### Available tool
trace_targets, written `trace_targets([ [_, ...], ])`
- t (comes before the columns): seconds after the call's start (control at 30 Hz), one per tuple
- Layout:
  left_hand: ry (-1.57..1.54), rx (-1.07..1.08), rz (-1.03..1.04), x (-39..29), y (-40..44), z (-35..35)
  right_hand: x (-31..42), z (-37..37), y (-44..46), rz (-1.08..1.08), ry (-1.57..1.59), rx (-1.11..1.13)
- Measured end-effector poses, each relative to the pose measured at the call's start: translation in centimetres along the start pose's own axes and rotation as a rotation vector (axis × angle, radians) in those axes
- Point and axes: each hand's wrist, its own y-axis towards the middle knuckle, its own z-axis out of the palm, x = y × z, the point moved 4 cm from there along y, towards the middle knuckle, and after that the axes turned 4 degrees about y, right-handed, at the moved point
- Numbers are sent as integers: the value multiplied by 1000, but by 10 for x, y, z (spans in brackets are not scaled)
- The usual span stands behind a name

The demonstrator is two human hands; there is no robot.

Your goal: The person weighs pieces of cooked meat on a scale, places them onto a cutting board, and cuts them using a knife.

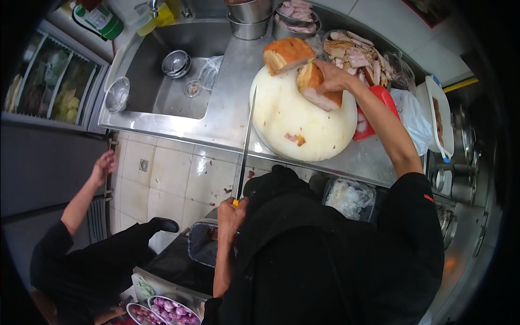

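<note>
My right hand (333,77) is closed over a chunk of cooked meat (319,89) with a browned outside and a pale cut face, resting on a round white cutting board (303,122). A second browned piece of meat (288,54) lies beside it at the board's far edge. My left hand (232,214), low by my body, grips the yellow handle of a long knife (246,146). The blade points away from me, along the board's left edge. Small meat scraps (296,139) lie on the board's near part.
Sliced meat (355,54) fills a container behind the board, near steel pots (249,24). A red tray (379,111) and plastic bag (414,119) stand right. The sink (146,76) holds bowls. A co-worker's hand (103,167) is near the fridge; bowls of purple onions (172,310) stand below.
</note>
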Motion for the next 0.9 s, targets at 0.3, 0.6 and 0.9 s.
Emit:
trace_targets([
  [0.3,7,60,27,-8,5,3,24,34,-28,-13,-35,-164],
  [0.6,71,90,27,-37,-3,-7,49,51,-28,-98,337,431],
  [0.9,-22,101,23,-42,2,11,76,52,-65,-280,-207,-172],
])
